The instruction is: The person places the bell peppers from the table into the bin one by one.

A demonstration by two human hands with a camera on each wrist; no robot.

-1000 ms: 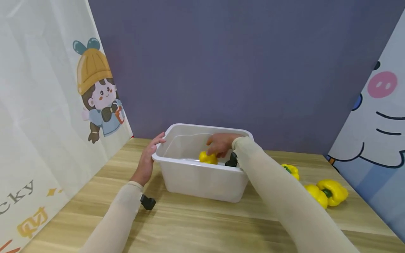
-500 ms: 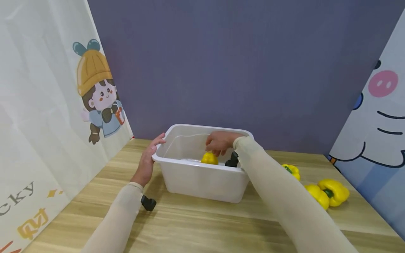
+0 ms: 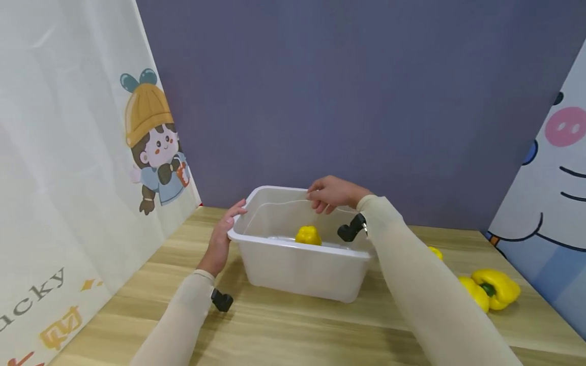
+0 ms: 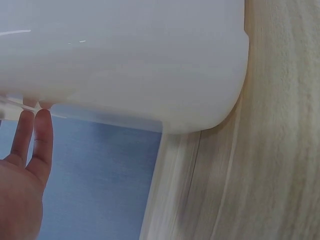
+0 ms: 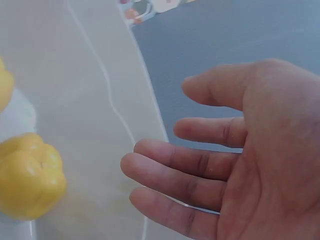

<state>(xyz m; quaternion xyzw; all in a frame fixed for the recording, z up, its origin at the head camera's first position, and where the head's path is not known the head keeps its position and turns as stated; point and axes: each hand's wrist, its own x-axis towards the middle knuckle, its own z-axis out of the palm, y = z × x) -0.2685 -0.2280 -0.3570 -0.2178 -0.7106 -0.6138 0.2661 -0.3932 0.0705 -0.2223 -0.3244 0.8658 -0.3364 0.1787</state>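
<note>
A white plastic bin [image 3: 302, 272] stands on the wooden table. My left hand [image 3: 220, 239] rests along its left rim; in the left wrist view the fairly straight fingers [image 4: 43, 140] touch the edge. Over the back rim is my right hand [image 3: 336, 193], with loosely bent fingers and nothing in them. Down in the bin lies a yellow bell pepper [image 3: 308, 236]. The right wrist view shows this pepper [image 5: 32, 177] and part of a second yellow pepper [image 5: 4, 85], which the bin's front wall hides in the head view.
Right of the bin, several yellow bell peppers [image 3: 496, 288] lie on the table [image 3: 293, 335], partly behind the right sleeve. A dark blue-grey panel [image 3: 343, 91] rises close behind the bin. Printed cartoon panels [image 3: 68, 152] flank the table.
My right hand has let go of the yellow bell pepper, left inside the bin, and has risen to the back rim. The left hand keeps its place on the left rim.
</note>
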